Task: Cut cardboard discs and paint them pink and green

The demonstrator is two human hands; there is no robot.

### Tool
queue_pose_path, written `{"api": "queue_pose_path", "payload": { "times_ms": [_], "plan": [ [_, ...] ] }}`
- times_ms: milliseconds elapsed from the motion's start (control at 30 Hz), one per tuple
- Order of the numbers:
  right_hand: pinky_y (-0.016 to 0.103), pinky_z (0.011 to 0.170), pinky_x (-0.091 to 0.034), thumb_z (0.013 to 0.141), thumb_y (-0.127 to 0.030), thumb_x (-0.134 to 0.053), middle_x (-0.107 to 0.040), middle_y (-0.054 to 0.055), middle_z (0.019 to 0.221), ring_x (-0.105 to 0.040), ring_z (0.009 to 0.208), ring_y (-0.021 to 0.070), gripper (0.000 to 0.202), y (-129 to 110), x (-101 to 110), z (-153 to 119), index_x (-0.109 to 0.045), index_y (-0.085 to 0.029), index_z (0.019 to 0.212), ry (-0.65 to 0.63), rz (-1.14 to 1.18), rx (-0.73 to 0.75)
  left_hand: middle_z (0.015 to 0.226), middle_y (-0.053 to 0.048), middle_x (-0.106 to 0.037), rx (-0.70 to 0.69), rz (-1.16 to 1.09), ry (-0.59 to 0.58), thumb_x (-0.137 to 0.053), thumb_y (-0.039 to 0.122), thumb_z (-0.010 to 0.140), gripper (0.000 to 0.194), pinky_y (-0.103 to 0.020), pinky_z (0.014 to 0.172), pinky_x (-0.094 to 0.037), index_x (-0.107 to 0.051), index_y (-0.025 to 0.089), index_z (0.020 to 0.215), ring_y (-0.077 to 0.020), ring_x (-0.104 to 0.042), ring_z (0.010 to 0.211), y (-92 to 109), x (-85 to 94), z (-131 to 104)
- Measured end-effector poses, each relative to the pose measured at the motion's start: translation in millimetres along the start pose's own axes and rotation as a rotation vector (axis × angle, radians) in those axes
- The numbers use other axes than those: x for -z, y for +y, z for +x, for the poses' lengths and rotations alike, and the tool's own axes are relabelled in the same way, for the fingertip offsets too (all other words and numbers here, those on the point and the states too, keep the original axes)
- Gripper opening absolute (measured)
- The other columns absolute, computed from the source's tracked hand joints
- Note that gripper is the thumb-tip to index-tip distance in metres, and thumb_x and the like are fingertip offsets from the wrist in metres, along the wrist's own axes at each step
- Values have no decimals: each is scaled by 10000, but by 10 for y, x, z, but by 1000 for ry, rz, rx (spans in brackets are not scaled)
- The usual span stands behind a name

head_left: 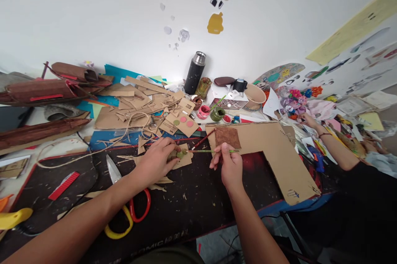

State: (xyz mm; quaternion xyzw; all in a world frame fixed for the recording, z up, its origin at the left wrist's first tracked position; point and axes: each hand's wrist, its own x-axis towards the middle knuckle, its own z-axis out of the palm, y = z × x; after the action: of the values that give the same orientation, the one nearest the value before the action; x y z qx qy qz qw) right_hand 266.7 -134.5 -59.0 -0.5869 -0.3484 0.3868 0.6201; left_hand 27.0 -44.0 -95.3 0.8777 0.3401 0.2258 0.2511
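Observation:
My right hand [230, 165] is closed round a thin paintbrush [201, 151]. The brush lies nearly level, its tip pointing left at a small green-painted disc [180, 154]. That disc is at the fingertips of my left hand [159, 157], whose thumb and fingers pinch it, over a scrap of cardboard [185, 160] on the dark table. Just beyond, a card [176, 123] carries several green and pink discs. Open jars of green paint [217, 114] and pink paint [204, 111] stand behind the brush. A second, dark red brush [203, 140] rests near a brown-painted square [228, 137].
Scissors [140, 206] lie by my left forearm. Cardboard scraps [133, 100] are heaped behind, with twine [93, 158] trailing across. A large cardboard piece [282, 160] covers the right side. A black flask [194, 73] stands by the wall. Another person's arm [333, 144] reaches in from the right.

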Motion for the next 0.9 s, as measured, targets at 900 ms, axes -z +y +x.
{"api": "queue_pose_path", "payload": {
  "times_ms": [900],
  "plan": [
    [199, 370, -407, 949, -662, -660, -576, -42, 474, -602, 378, 136, 500, 41, -60, -10, -673, -186, 798, -36, -7, -26, 1114, -84, -651, 7, -18, 5, -628, 307, 958, 137, -459, 983, -502, -671, 216, 1051, -290, -615, 1067, -16, -15, -6]
  ]
}}
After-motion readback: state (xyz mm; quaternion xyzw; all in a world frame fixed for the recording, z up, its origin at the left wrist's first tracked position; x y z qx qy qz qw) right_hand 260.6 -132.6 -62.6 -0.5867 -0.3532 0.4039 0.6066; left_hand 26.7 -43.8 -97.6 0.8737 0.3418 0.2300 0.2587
